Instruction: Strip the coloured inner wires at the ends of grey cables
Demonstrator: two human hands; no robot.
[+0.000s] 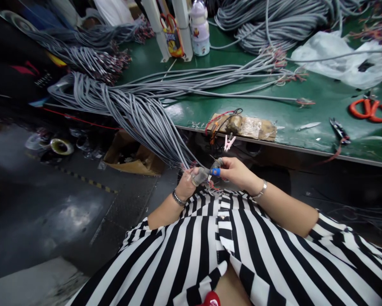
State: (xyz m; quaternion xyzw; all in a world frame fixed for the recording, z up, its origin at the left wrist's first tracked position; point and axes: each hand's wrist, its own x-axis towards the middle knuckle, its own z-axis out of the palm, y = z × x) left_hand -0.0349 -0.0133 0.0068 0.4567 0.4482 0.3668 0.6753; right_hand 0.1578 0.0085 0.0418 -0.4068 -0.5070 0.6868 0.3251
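Observation:
A thick bundle of grey cables (pixel 140 117) hangs over the table's front edge and reaches down to my lap. My left hand (pixel 191 182), with covered fingertips and a dark bracelet, is closed around cable ends at the bundle's tip. Close beside it, my right hand (pixel 234 172) pinches at a cable end, with grey and blue wraps on its fingers. Thin coloured wires (pixel 214 185) stick out below the fingers. What exactly lies between the right fingertips is too small to make out.
On the green table (pixel 191 112) lie red-handled scissors (pixel 370 109), small cutters (pixel 339 131), a wooden block with wires (pixel 246 126) and a plastic bag (pixel 344 59). A pink clip (pixel 229 143) hangs at the edge. Cable coils (pixel 274 23) and a bottle (pixel 200 29) stand behind. A cardboard box (pixel 132 157) sits below.

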